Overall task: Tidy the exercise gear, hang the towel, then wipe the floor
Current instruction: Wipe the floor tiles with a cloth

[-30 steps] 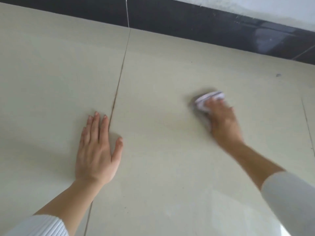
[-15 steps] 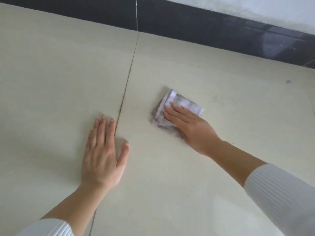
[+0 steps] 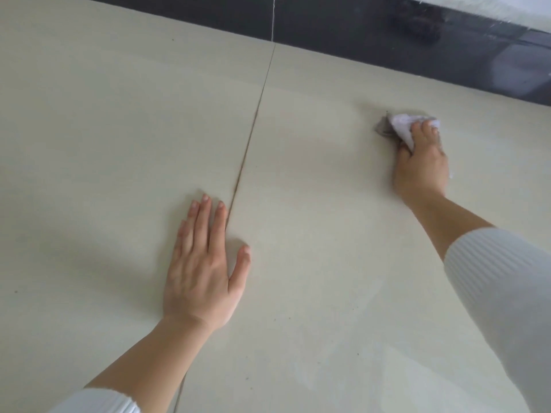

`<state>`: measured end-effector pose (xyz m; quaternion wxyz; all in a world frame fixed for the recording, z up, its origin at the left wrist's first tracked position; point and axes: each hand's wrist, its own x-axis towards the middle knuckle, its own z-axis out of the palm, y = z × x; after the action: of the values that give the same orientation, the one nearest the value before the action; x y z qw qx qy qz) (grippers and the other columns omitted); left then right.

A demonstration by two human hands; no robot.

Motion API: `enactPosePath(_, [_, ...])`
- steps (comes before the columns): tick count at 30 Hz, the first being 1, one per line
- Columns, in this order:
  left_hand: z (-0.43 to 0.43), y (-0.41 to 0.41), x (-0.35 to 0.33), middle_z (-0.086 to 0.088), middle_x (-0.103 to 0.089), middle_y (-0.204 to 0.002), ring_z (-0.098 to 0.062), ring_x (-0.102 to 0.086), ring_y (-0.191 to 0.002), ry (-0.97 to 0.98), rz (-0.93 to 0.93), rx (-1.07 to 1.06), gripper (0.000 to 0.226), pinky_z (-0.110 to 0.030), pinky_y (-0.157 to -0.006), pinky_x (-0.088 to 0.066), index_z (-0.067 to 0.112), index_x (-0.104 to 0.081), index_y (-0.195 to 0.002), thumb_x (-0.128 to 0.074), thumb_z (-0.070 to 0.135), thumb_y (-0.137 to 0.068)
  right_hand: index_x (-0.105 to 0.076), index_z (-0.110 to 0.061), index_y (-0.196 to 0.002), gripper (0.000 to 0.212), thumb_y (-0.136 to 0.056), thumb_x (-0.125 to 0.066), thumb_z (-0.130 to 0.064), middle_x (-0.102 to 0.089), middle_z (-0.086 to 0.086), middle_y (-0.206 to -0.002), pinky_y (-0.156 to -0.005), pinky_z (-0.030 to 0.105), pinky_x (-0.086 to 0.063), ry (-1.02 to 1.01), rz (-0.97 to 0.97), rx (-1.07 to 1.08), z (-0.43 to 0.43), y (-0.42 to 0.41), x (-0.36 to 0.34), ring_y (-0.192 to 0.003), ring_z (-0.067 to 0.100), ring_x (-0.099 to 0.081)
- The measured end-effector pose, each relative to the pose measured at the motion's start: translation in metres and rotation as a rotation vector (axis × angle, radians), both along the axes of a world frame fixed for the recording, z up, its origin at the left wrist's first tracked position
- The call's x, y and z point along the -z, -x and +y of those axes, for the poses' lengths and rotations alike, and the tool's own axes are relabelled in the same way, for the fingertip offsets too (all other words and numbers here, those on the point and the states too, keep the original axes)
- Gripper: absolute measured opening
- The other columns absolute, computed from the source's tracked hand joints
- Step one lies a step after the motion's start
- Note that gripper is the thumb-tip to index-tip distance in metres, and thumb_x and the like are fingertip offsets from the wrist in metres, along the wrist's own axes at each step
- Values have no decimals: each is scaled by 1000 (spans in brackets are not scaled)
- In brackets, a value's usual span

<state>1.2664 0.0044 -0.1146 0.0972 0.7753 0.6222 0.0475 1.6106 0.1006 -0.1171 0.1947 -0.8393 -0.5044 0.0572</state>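
Head view, looking down at a pale cream tiled floor (image 3: 328, 234).

**Cloth.** One small cloth (image 3: 401, 125), white to pale lilac and crumpled into a loose wad, lies on the floor at about two o'clock in the view. It is close to the skirting but not touching it. A grey shadowed fold shows at its nine o'clock edge. Its outline is slightly blurred, so no weave or pattern can be made out.

**Hands.** There are two.
- The right hand (image 3: 422, 165) sits on the cloth from its five o'clock side. Its fingers are bent over the top of the wad and the thumb lies along the near edge. White fabric shows between thumb and forefinger, so the hand grips the cloth and presses it to the tile.
- The left hand (image 3: 202, 272), at about seven o'clock, lies palm-down and flat on the floor. Its four fingers are straight and close together, the thumb is spread toward three o'clock, and it holds nothing.

**Other items.** Two ribbed white sleeves are visible: the left sleeve (image 3: 98, 400) at seven o'clock and the right sleeve (image 3: 501, 287) at four o'clock. One dark grout joint (image 3: 253, 126) runs from twelve o'clock down to the left hand's forefinger, dividing two large tiles. One glossy dark skirting (image 3: 328, 22) crosses from twelve to two o'clock, with a strip of white wall (image 3: 507, 7) above it.
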Motion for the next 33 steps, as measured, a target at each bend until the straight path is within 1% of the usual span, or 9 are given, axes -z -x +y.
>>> enactPosePath(4, [1,1,2,-13,-16,-158,-25,-9,-147,-19,-7,3,70,-37,-119,-10,6,-23,-149,-28,47,-93,-49,-12,-132,41,-92,-45,-18,-54,11,-132,-101,27,-38,3,189,181,47,29,-5,-124,25,-50])
enactPosePath(6, [1,2,4,-14,-17,-158,-26,-11,-147,-24,-8,2,69,-38,-119,-11,5,-25,-149,-28,46,-93,-52,-12,-131,39,-93,-49,-17,-56,10,-131,-97,25,-38,-6,269,-75,43,79,-6,-123,25,-51])
enactPosePath(9, [1,2,4,-15,-19,-157,-26,-13,-146,-18,-25,-4,67,-38,-118,-12,4,-28,-148,-27,43,-93,-48,-4,-137,49,-89,-52,1,-40,12,-149,-116,33,-21,28,284,-594,-13,132,-6,-141,28,-31])
enactPosePath(12, [1,1,5,-15,-18,-157,-25,-13,-147,-14,-38,-10,66,-38,-119,-12,5,-27,-148,-24,42,-94,-47,-3,-138,51,-88,-55,-2,-41,9,-148,-118,32,-19,85,125,-942,-75,98,-6,-141,22,-30])
enactPosePath(15, [2,1,5,-16,-19,-157,-26,-13,-146,-35,-33,-2,66,-37,-119,-10,4,-27,-148,-23,42,-94,-52,-9,-135,49,-86,-48,-6,-48,9,-142,-113,19,-22,29,41,-657,-101,27,-9,-131,25,-45])
enactPosePath(20, [3,1,8,-16,-20,-156,-26,-13,-146,-66,-38,1,67,-36,-119,-9,4,-28,-148,-21,44,-94,-35,-25,-146,50,-97,-42,-16,-33,14,-151,-109,42,-28,163,42,128,-57,-3,-14,-135,37,-34])
enactPosePath(26, [3,4,14,-21,-22,-155,-32,-16,-145,-98,-36,36,72,-40,-119,-12,0,-29,-146,-23,47,-91,-39,-25,-144,52,-95,-45,-9,-24,6,-157,-115,35,-13,139,74,-302,-83,87,-18,-144,30,-16])
enactPosePath(30, [7,9,10,-13,-3,-160,-25,2,-148,24,-23,74,81,-37,-119,-1,6,-12,-151,-19,56,-88,-34,-23,-147,57,-94,-47,-6,-25,-4,-157,-118,36,3,148,39,-547,-143,121,-19,-148,23,-8])
enactPosePath(33, [0,14,-4,-7,12,-160,-21,7,-147,171,-208,35,71,-35,-119,0,10,-4,-152,-33,44,-98,-40,-18,-145,53,-93,-51,-10,-34,-4,-153,-120,47,-8,166,97,-677,-202,146,-18,-146,26,-16])
